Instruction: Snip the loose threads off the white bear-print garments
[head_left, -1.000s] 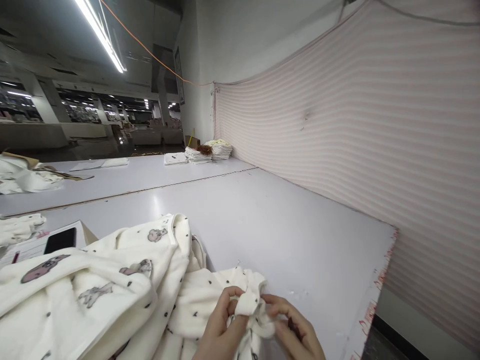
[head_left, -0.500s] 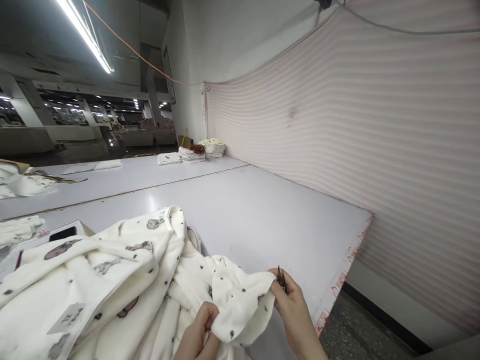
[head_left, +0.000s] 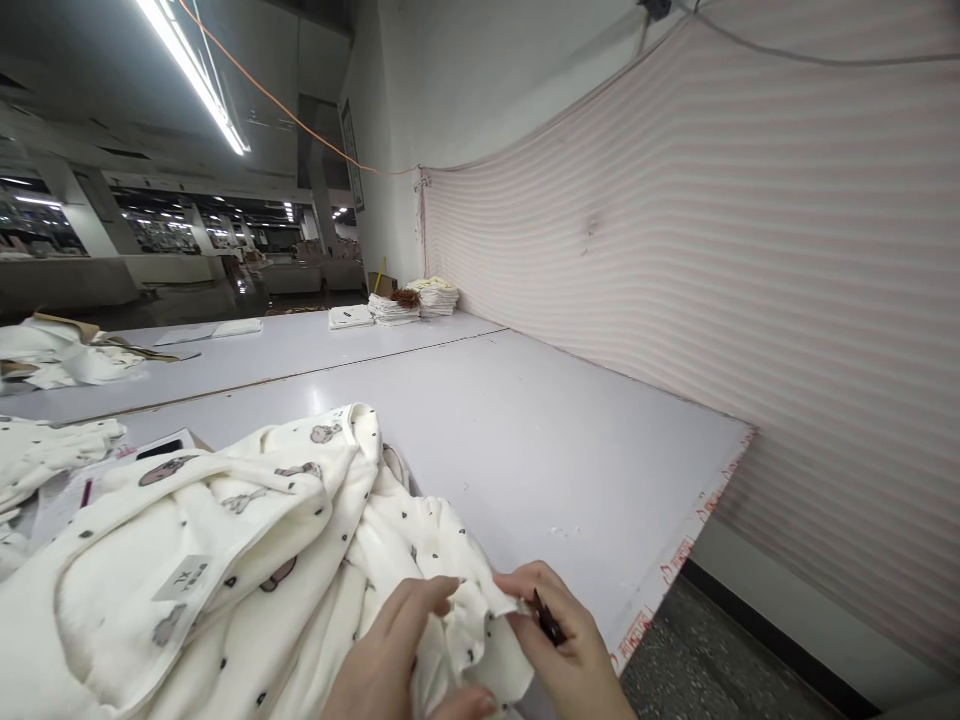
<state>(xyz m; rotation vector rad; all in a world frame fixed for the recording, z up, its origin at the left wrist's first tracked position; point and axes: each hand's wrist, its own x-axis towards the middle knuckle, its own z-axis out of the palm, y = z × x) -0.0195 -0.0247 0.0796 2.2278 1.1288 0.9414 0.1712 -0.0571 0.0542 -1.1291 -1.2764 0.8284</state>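
Observation:
A heap of white fleece garments (head_left: 225, 540) printed with small dark spots and grey-pink animals lies on the white table (head_left: 525, 430) in front of me. My left hand (head_left: 390, 650) pinches a fold of one garment at the bottom middle. My right hand (head_left: 562, 640) grips the same fold from the right and also holds a small dark pair of snips (head_left: 546, 618) between its fingers. A white size label (head_left: 187, 577) shows on the garment at the left.
A striped pink cloth (head_left: 750, 250) hangs along the table's right side. Stacks of folded white pieces (head_left: 405, 303) sit at the far end. A dark phone (head_left: 161, 449) lies on papers at the left. More white cloth (head_left: 60, 355) lies on the far left table.
My hands have come closer together on the fold and dropped lower. The snips now point down-left between my right fingers. The view shifted slightly.

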